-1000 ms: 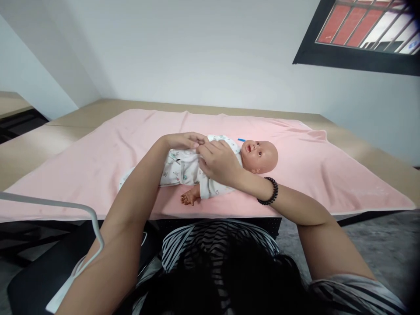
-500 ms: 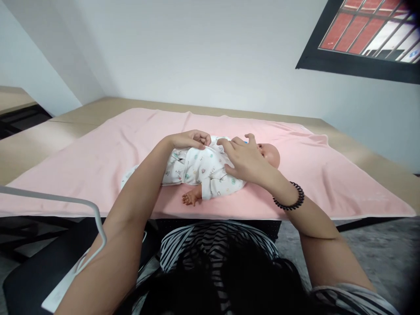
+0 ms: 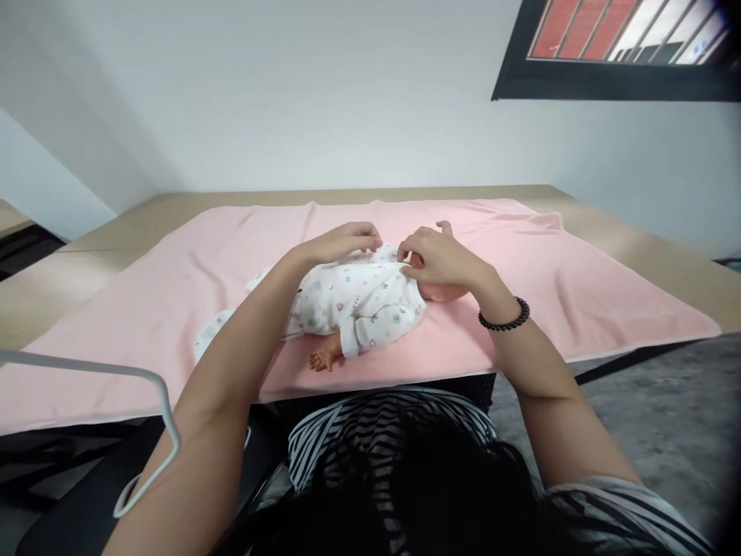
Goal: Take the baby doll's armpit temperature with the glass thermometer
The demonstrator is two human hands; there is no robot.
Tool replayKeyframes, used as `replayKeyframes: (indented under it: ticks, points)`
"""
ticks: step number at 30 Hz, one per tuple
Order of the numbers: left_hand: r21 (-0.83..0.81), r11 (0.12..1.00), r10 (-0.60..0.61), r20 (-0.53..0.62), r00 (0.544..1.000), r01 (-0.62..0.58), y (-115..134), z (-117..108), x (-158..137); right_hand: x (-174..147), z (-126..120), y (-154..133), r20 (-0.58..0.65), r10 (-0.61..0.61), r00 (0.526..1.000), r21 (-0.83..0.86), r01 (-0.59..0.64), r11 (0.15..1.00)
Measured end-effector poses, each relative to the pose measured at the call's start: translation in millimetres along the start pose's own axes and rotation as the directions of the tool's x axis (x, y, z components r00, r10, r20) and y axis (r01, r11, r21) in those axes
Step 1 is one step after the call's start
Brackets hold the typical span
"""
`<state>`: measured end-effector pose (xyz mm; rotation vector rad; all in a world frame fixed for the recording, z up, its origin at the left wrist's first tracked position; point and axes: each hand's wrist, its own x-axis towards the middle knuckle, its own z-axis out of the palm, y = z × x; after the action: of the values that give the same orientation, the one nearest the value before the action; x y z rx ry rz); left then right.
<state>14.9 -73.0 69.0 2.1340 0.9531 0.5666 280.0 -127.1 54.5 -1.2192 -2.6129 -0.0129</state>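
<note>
A baby doll (image 3: 443, 292) lies on its back on a pink blanket (image 3: 556, 293), its head to the right and partly covered by my right hand. It wears a white printed baby top (image 3: 370, 297); one bare doll hand (image 3: 325, 354) sticks out of the near sleeve. My left hand (image 3: 350, 238) is over the far side of the doll's chest, fingers curled down onto the top's cloth. At the collar, my right hand (image 3: 434, 253) has thumb and index finger closed on the top's edge, with the little finger raised.
The blanket covers much of a wooden table (image 3: 584, 212) set against a white wall. A grey bent metal rod (image 3: 86, 363) crosses the lower left. Beneath it is a black chair seat (image 3: 86, 494). A barred window (image 3: 614, 46) is at upper right.
My left hand has moved from the middle of the top toward its far side. My right hand has closed in at the collar. The whole view has turned slightly.
</note>
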Motion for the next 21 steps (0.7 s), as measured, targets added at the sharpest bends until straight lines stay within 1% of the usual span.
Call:
replayKeyframes:
  ticks: [3, 4, 5, 7, 10, 13, 16, 21]
  points:
    - [0.157, 0.988, -0.008, 0.141, 0.990, -0.014, 5.9, 30.3, 21.9, -3.8, -5.2, -3.0, 0.036, 0.020, 0.999, -0.056, -0.018, 0.998]
    - [0.191, 0.981, 0.001, 0.159, 0.987, -0.032, 3.9, 38.7, 26.7, -4.6, -5.4, -4.2, 0.037, 0.025, 0.999, -0.082, -0.022, 0.996]
    - [0.205, 0.977, 0.023, 0.149, 0.989, -0.054, 0.4, 45.6, 30.0, -4.9, -4.7, -5.2, 0.034, 0.028, 0.999, -0.110, -0.024, 0.994]
    - [0.177, 0.978, 0.096, 0.087, 0.992, -0.110, -9.1, 54.4, 32.4, -4.3, -0.6, -6.9, 0.025, 0.023, 0.999, -0.162, -0.019, 0.987]
    - [0.100, 0.980, 0.172, 0.019, 0.985, -0.173, -21.1, 57.6, 29.6, -1.5, 7.8, -9.8, -0.006, 0.023, 1.000, -0.238, -0.024, 0.971]
    - [0.060, 0.985, 0.164, -0.020, 0.986, -0.163, -25.1, 56.2, 26.9, 0.4, 14.5, -13.2, -0.055, 0.022, 0.998, -0.277, -0.036, 0.960]
    - [0.042, 0.988, 0.152, -0.032, 0.988, -0.151, -23.9, 56.3, 26.2, -0.4, 18.2, -15.4, -0.096, 0.022, 0.995, -0.295, -0.049, 0.954]
    - [0.068, 0.982, 0.180, -0.092, 0.979, -0.174, -18.9, 61.5, 22.4, -4.0, 20.3, -16.1, -0.106, 0.011, 0.994, -0.310, -0.043, 0.950]
